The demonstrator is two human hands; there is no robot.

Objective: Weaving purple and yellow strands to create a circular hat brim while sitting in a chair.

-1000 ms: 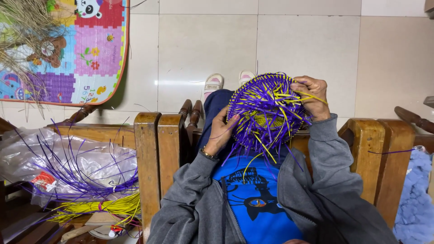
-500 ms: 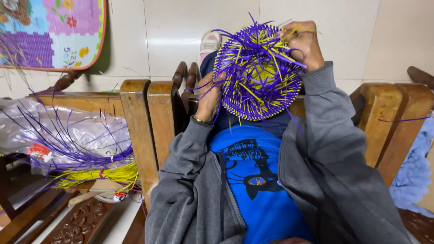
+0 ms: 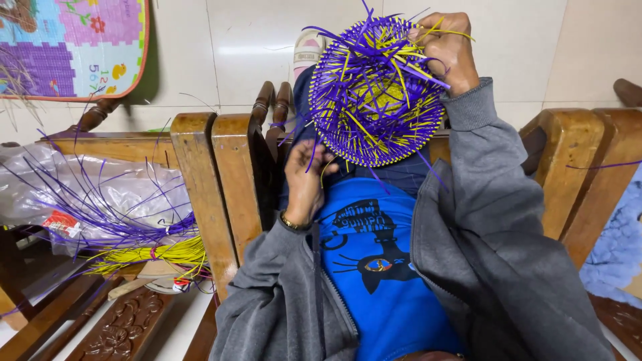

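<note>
A round, half-woven basket (image 3: pixel 378 93) of purple and yellow plastic strips is held up above the person's lap, its hollow facing the camera; the weave is mostly purple, with a yellow patch near the middle and loose strip ends sticking out all round the rim. The right hand (image 3: pixel 449 50) is at the upper right edge of the basket, its grip closed on the rim and on a few yellow ends; the left hand (image 3: pixel 306 177) sits at the lower left edge, fingers curled against the rim with a purple strip running by them, though whether that grip is pinched on it I cannot tell.

To the left, on a wooden seat, lies a clear plastic bag (image 3: pixel 80 200) with a small red and white label, purple strips (image 3: pixel 114 207) spilling from it; a bundle of yellow strips (image 3: pixel 157 255) lies just beside it. A colourful foam play mat (image 3: pixel 73 47) with an orange border lies on the tiled floor at upper left.
</note>
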